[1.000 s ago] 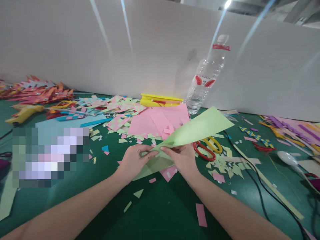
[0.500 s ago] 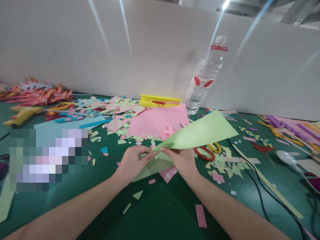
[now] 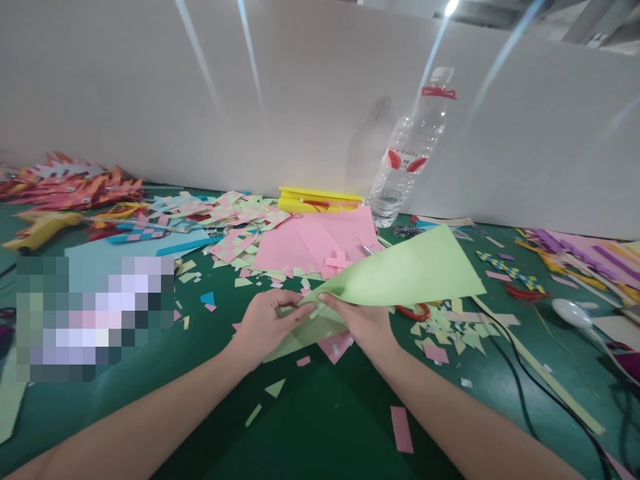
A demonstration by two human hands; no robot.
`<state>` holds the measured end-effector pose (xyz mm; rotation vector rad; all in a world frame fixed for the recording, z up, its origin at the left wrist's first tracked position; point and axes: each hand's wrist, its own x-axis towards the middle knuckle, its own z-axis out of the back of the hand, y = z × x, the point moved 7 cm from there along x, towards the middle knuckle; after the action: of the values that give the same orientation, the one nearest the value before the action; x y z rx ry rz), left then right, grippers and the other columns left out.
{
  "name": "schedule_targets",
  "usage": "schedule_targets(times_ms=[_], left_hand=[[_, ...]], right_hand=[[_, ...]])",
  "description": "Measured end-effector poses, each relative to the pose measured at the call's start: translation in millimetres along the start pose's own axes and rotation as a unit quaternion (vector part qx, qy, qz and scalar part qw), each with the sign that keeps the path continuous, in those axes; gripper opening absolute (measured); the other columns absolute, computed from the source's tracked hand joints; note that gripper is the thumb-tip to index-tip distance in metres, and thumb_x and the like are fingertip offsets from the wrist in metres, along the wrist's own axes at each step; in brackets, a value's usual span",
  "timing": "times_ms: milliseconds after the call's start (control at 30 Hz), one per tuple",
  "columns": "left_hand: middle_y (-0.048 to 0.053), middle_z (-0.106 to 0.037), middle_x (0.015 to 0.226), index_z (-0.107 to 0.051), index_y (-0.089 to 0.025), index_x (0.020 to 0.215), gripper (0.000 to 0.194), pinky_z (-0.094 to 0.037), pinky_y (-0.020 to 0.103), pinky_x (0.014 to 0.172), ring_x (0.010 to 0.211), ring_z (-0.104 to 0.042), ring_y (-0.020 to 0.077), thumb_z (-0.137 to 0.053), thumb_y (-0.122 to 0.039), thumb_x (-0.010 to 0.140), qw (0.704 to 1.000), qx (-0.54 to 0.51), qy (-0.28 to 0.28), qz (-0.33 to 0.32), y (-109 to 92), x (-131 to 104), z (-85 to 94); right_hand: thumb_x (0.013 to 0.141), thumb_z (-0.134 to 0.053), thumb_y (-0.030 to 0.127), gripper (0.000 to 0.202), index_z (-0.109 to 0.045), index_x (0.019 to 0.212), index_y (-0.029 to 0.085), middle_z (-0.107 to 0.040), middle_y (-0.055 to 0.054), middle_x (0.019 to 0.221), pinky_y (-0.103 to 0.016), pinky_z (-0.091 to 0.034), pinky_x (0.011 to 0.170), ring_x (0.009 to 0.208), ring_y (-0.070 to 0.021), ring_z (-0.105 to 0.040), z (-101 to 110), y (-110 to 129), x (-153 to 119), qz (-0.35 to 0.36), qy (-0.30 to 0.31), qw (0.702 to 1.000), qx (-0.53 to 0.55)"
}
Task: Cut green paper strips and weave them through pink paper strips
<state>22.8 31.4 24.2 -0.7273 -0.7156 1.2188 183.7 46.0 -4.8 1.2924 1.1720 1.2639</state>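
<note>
Both hands pinch a sheet of light green paper (image 3: 415,270) above the middle of the table. Thumb and fingers of my left hand (image 3: 273,320) close on its left part, where a fold or crossing shows. Close beside it, my right hand (image 3: 367,327) grips the sheet with the thumb on top, its fingers hidden underneath. The long end of the paper curls up and out to the right, over the red scissors handle (image 3: 417,311). Behind the hands lie pink paper sheets (image 3: 275,247). A pink scrap (image 3: 335,348) shows below the green paper.
A tilted plastic bottle (image 3: 413,150) leans at the white wall, near a yellow folder (image 3: 320,200). Green scraps (image 3: 453,330) and a black cable (image 3: 530,367) lie right. To the left are woven paper pieces (image 3: 235,217) and a yellow glue gun (image 3: 45,230).
The right end of the green paper has tipped slightly down and to the right, covering the yellow scissors handle. Both hands keep nearly the same place and grip.
</note>
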Motion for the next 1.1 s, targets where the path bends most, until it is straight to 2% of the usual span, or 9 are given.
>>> schedule_targets(times_ms=[133, 233, 367, 467, 567, 700, 867, 1033, 1100], left_hand=[[0.003, -0.071, 0.078, -0.070, -0.020, 0.080, 0.032, -0.045, 0.026, 0.059, 0.069, -0.062, 0.0185, -0.057, -0.049, 0.076, 0.999, -0.034, 0.034, -0.007, 1, 0, -5.6], [0.003, -0.071, 0.079, -0.071, -0.021, 0.080, 0.030, -0.046, 0.027, 0.060, 0.070, -0.063, 0.0191, -0.058, -0.048, 0.076, 0.998, -0.053, 0.042, -0.003, 3, 0, -7.3], [0.002, -0.070, 0.075, -0.070, -0.021, 0.078, 0.028, -0.046, 0.026, 0.059, 0.066, -0.062, 0.0181, -0.058, -0.047, 0.076, 0.998, -0.045, 0.033, 0.000, 4, 1, -6.5], [0.001, -0.070, 0.077, -0.070, -0.021, 0.075, 0.027, -0.045, 0.027, 0.061, 0.067, -0.061, 0.0179, -0.059, -0.046, 0.076, 1.000, -0.007, 0.020, -0.006, 3, 1, -5.5], [0.002, -0.069, 0.078, -0.069, -0.020, 0.073, 0.028, -0.045, 0.027, 0.062, 0.069, -0.061, 0.0185, -0.059, -0.046, 0.076, 1.000, 0.013, 0.020, -0.010, 3, 1, -7.3], [0.002, -0.068, 0.080, -0.068, -0.020, 0.074, 0.027, -0.045, 0.028, 0.063, 0.072, -0.061, 0.0190, -0.059, -0.045, 0.077, 1.000, 0.010, 0.025, -0.011, 4, 1, -9.7], [0.002, -0.068, 0.078, -0.066, -0.020, 0.073, 0.027, -0.044, 0.027, 0.061, 0.070, -0.060, 0.0191, -0.058, -0.046, 0.077, 0.999, 0.013, 0.035, -0.020, 2, 2, -12.2], [0.003, -0.067, 0.080, -0.067, -0.020, 0.080, 0.031, -0.045, 0.028, 0.064, 0.074, -0.059, 0.0195, -0.057, -0.049, 0.077, 0.999, 0.005, 0.044, -0.026, 6, 2, -17.0], [0.003, -0.066, 0.077, -0.067, -0.019, 0.076, 0.033, -0.044, 0.027, 0.062, 0.072, -0.057, 0.0184, -0.057, -0.050, 0.076, 0.998, 0.006, 0.049, -0.035, 6, 2, -18.8]], right_hand=[[0.066, -0.063, 0.062, 0.048, -0.062, 0.101, 0.029, -0.069, -0.005, 0.098, -0.049, -0.053, 0.079, 0.098, -0.0314, -0.063, -14, 5, 0, -0.031, 0.073, 0.992, 0.097], [0.067, -0.056, 0.069, 0.049, -0.064, 0.094, 0.029, -0.070, -0.005, 0.095, -0.048, -0.054, 0.079, 0.095, -0.0294, -0.064, -17, 10, -1, -0.040, 0.079, 0.990, 0.113], [0.063, -0.070, 0.053, 0.035, -0.069, 0.081, 0.023, -0.072, -0.007, 0.087, -0.044, -0.054, 0.076, 0.087, -0.0274, -0.066, -13, 10, -2, -0.025, 0.059, 0.997, 0.039], [0.062, -0.075, 0.039, 0.026, -0.071, 0.080, 0.020, -0.072, -0.006, 0.079, -0.037, -0.055, 0.069, 0.075, -0.0226, -0.068, -10, 7, -1, -0.015, 0.045, 0.998, 0.034], [0.066, -0.073, 0.037, 0.021, -0.072, 0.079, 0.021, -0.073, -0.003, 0.075, -0.031, -0.054, 0.063, 0.068, -0.0184, -0.067, -6, 4, 1, -0.012, 0.027, 0.998, 0.061], [0.062, -0.076, 0.035, 0.019, -0.073, 0.075, 0.022, -0.073, -0.002, 0.073, -0.029, -0.054, 0.059, 0.063, -0.0167, -0.067, -4, 2, 3, -0.031, 0.010, 0.995, 0.098], [0.062, -0.076, 0.032, 0.017, -0.074, 0.075, 0.022, -0.074, -0.002, 0.074, -0.029, -0.055, 0.061, 0.067, -0.0182, -0.069, -4, 5, 1, -0.028, 0.022, 0.995, 0.094], [0.063, -0.076, 0.030, 0.016, -0.074, 0.076, 0.022, -0.074, -0.003, 0.078, -0.031, -0.056, 0.066, 0.073, -0.0192, -0.069, -4, 10, -1, -0.017, 0.025, 0.997, 0.068], [0.063, -0.076, 0.030, 0.016, -0.074, 0.076, 0.022, -0.074, -0.004, 0.079, -0.032, -0.056, 0.066, 0.074, -0.0198, -0.069, -4, 12, -2, -0.010, 0.029, 0.998, 0.059]])
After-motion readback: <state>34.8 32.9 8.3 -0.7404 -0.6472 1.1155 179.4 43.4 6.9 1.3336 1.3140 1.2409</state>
